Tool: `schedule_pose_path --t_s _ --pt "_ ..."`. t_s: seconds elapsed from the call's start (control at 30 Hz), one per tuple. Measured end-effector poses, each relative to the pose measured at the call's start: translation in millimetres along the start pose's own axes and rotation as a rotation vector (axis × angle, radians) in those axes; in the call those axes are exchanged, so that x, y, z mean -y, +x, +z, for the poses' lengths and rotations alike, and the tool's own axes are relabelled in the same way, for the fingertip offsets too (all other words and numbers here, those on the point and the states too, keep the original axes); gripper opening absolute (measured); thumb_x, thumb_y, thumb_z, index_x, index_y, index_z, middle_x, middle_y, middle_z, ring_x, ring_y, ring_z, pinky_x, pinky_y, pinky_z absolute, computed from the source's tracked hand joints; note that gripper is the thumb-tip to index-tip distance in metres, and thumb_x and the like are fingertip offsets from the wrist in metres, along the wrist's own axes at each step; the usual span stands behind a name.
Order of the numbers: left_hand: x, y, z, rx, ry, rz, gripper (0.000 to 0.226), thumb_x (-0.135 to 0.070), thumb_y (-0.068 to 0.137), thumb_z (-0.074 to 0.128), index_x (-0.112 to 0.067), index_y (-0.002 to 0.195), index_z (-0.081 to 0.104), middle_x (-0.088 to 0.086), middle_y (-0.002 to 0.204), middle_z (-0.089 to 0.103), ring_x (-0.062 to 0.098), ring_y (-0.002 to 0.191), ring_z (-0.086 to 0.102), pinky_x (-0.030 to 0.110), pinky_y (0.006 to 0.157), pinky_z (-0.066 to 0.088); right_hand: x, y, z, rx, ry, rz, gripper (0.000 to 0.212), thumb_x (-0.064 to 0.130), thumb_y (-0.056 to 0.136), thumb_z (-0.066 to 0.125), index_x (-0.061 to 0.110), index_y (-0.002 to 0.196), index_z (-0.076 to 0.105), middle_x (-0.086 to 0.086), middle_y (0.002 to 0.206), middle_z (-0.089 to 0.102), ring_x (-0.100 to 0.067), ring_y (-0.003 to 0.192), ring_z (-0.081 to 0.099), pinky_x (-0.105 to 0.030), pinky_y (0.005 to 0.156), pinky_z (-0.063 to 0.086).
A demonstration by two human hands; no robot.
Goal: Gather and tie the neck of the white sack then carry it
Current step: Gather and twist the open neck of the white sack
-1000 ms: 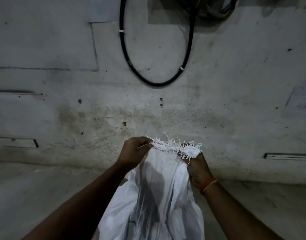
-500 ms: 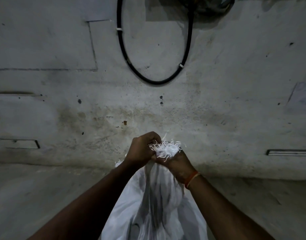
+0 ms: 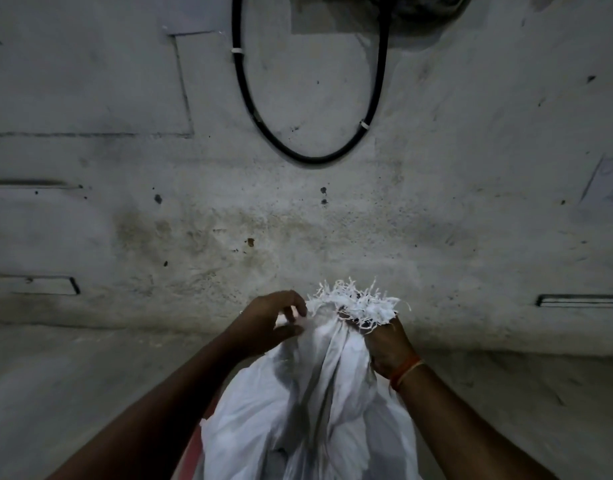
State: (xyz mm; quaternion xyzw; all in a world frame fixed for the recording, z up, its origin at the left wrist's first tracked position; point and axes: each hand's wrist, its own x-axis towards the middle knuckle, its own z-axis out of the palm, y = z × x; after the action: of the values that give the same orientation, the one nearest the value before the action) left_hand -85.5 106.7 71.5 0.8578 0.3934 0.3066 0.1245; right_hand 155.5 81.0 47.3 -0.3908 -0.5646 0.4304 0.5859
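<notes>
Grey concrete floor (image 3: 73,393) runs underfoot, and nearest the camera the white sack (image 3: 308,420) stands between both forearms, its body bulging and creased, with a strip of something red at its lower left that I cannot identify. Higher up, the cloth narrows into a loosely bunched neck (image 3: 336,337). The right hand (image 3: 388,344), with an orange thread at the wrist, has its grip closed around that neck just under the frayed mouth (image 3: 357,304), so the fringe fans out above the fist. The left hand (image 3: 267,323) sits just beside the neck on the other side; its grip is half open, fingers curled, pinching only a loose fold at the edge.

Half a second ago both hands were pressed together around one tight tuft of fringe; now they have come apart, the left has let go of the main bundle, and the frayed mouth has spread wider again. Judging from that, the gathering is not finished: the right hand alone anchors the neck while the left appears to be collecting slack cloth to feed back in. Nothing is tied yet, no cord shows, and carrying is some way off.

Beyond the hands, a stained wall (image 3: 194,220) rises from the floor, and a black cable (image 3: 308,160) hangs on it in a loop, clipped with pale ties.
</notes>
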Motion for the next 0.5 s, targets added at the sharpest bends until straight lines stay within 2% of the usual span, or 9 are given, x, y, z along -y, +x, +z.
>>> schedule_pose_path --t_s 0.07,0.13,0.17,0.23,0.3,0.4,0.5 --pt "5 -9 3 0.09 -0.019 -0.042 0.029 -0.019 0.083 0.079 -0.022 0.109 0.067 -0.02 0.103 0.067 0.001 0.075 0.067 0.004 0.069 0.043 -9 -1 -9 -0.025 0.055 0.093 0.03 -0.007 0.091 0.062 0.005 0.119 0.067 0.02 0.097 0.078 -0.016 0.107 0.069 -0.035 0.109 0.048" --pt "10 -14 8 0.168 0.036 -0.059 0.035 -0.026 0.086 0.077 -0.026 0.119 0.066 -0.015 0.108 0.071 0.005 0.075 0.068 0.007 0.072 0.046 -17 -2 -15 -0.055 0.163 0.259 0.03 -0.006 0.096 0.055 0.005 0.123 0.06 0.019 0.078 0.077 -0.022 0.094 0.067 -0.049 0.109 0.046" --pt "12 -16 11 0.195 0.089 -0.07 0.043 -0.031 0.086 0.076 -0.029 0.126 0.062 -0.014 0.109 0.072 0.004 0.077 0.067 0.009 0.073 0.046 -15 -3 -14 -0.063 0.176 0.283 0.032 -0.007 0.096 0.054 0.004 0.125 0.06 0.015 0.079 0.078 -0.022 0.093 0.067 -0.051 0.108 0.046" --pt "12 -18 18 0.189 0.184 -0.084 0.061 -0.035 0.086 0.075 -0.028 0.14 0.049 -0.012 0.109 0.072 0.005 0.086 0.064 0.015 0.076 0.044 -9 -6 -9 -0.068 0.183 0.178 0.03 -0.01 0.09 0.061 0.005 0.114 0.071 0.003 0.098 0.08 -0.024 0.103 0.07 -0.042 0.106 0.051" --pt "15 -20 27 0.086 0.208 -0.083 0.065 -0.03 0.086 0.074 -0.022 0.144 0.046 -0.006 0.114 0.07 0.012 0.097 0.061 0.019 0.083 0.043 -2 -8 -4 -0.049 0.198 0.109 0.033 -0.011 0.085 0.065 0.015 0.098 0.08 -0.001 0.11 0.078 -0.019 0.109 0.07 -0.031 0.102 0.053" --pt "20 -19 40 -0.065 0.16 -0.052 0.062 -0.028 0.087 0.072 -0.02 0.143 0.048 -0.001 0.126 0.063 0.015 0.11 0.053 0.027 0.097 0.043 -2 -8 -7 0.039 0.179 0.047 0.041 -0.007 0.084 0.066 0.029 0.098 0.081 0.004 0.113 0.077 -0.013 0.112 0.069 -0.028 0.102 0.051" --pt "19 -13 46 -0.125 0.114 -0.014 0.052 -0.037 0.086 0.067 -0.021 0.134 0.055 0.005 0.142 0.05 0.019 0.13 0.041 0.029 0.107 0.032 -3 -9 -14 0.016 0.159 0.046 0.037 -0.01 0.084 0.064 0.019 0.099 0.08 0.008 0.108 0.077 -0.008 0.106 0.071 -0.023 0.097 0.054"
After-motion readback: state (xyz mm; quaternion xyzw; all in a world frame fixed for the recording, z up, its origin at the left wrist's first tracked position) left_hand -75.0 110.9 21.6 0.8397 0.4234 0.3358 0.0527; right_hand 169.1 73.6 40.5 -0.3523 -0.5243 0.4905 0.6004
